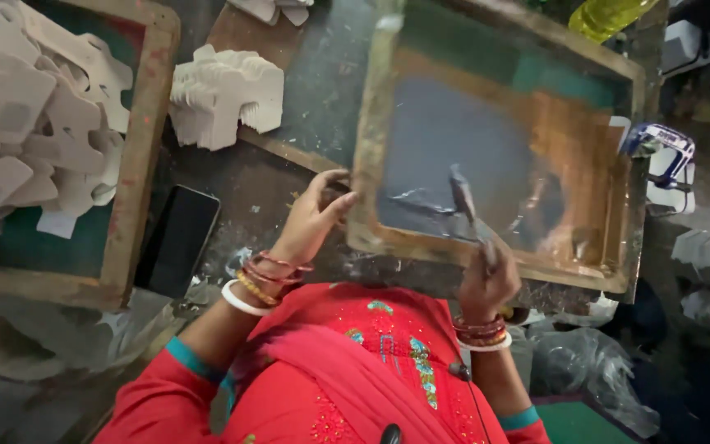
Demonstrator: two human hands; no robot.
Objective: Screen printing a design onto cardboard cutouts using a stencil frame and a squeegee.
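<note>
Gripping the screen frame (371,164), left hand (310,222) pinches its edge; right hand (486,275) clasps a squeegee (463,201) mid-screen; blanks (223,94) wait stacked.

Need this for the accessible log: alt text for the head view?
A person's left hand grips the edge of a wooden-framed printing screen while the right hand holds a squeegee on its mesh; a stack of white cut-outs and a phone lie nearby.

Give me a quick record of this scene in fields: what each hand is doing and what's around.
Left hand: grips the left edge of the wooden-framed printing screen.
Right hand: holds a thin grey-handled tool over the screen's mesh.
Left of screen: stack of white cut-out card shapes; black phone lying flat.
Far left: second wooden frame heaped with more white cut-outs.
Top: yellow plastic bottle.
</note>
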